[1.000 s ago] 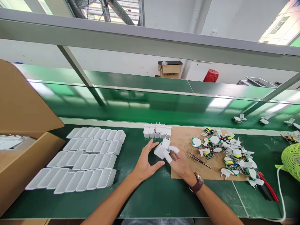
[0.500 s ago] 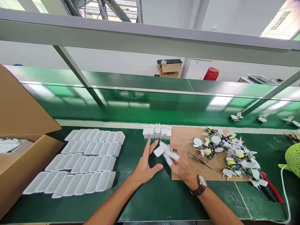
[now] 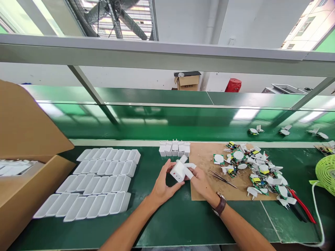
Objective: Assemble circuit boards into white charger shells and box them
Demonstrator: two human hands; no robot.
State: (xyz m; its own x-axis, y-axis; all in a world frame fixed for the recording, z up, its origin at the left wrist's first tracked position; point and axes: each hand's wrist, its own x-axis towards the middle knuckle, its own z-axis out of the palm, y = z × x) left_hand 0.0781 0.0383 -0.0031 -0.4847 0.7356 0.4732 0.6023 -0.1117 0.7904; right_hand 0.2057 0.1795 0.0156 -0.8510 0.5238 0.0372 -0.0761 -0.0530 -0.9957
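A white plug charger point(image 3: 178, 170) with small port openings on its face is held between my two hands, above the green bench. My left hand point(image 3: 162, 183) has its fingers and thumb closed about the charger's left side. My right hand point(image 3: 201, 181), with white covers on some fingertips, grips it from the right; a watch is on that wrist. Just beyond my hands stands a row of white chargers point(image 3: 174, 149). To the left lie rows of open white plastic housings point(image 3: 101, 185). Tweezers point(image 3: 222, 178) rest on the brown board, right of my right hand.
A brown board point(image 3: 200, 190) carries a heap of circuit boards with white plug parts point(image 3: 258, 167). Red-handled pliers point(image 3: 303, 205) lie at its right, near a green woven round object point(image 3: 326, 174). An open cardboard box point(image 3: 49, 181) stands at left. A raised shelf edge point(image 3: 141, 143) runs behind.
The white piece in my right hand has turned so its port face shows. My left hand, apart from it before, has closed on it. The view has tilted up slightly.
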